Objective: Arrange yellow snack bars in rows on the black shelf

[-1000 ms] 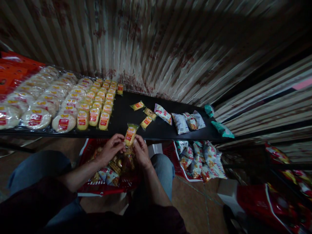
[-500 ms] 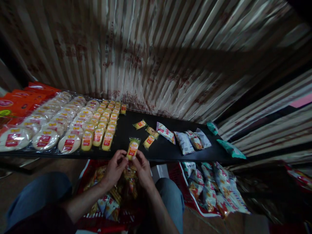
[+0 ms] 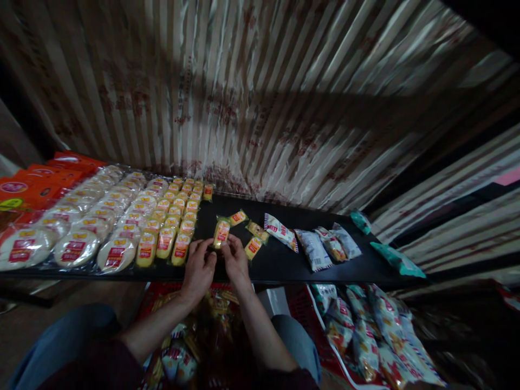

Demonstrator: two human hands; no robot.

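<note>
Over the black shelf point(image 3: 280, 270), a small wrapped yellow cake point(image 3: 221, 234) with a red label is pinched by its lower end between both hands. My left hand point(image 3: 200, 270) is closed at its left side, and my right hand point(image 3: 235, 261) at its right. To the left stand rows of the same wrapped cakes point(image 3: 166, 241), with one such cake point(image 3: 208, 192) at the back of a further row. Several loose small packets point(image 3: 253, 248) lie just right of my hands.
Rows of round white wrapped biscuits point(image 3: 75, 246) and orange bags point(image 3: 30, 187) fill the shelf's left. White snack bags point(image 3: 280, 232) and green packets point(image 3: 397, 260) lie to the right. Below are a red basket point(image 3: 148, 298) between my knees and another basket point(image 3: 325, 346) of snack bags.
Both hands have carried the yellow cake forward from the shelf's front edge to over its surface. The view has shifted slightly, so the shelf sits lower.
</note>
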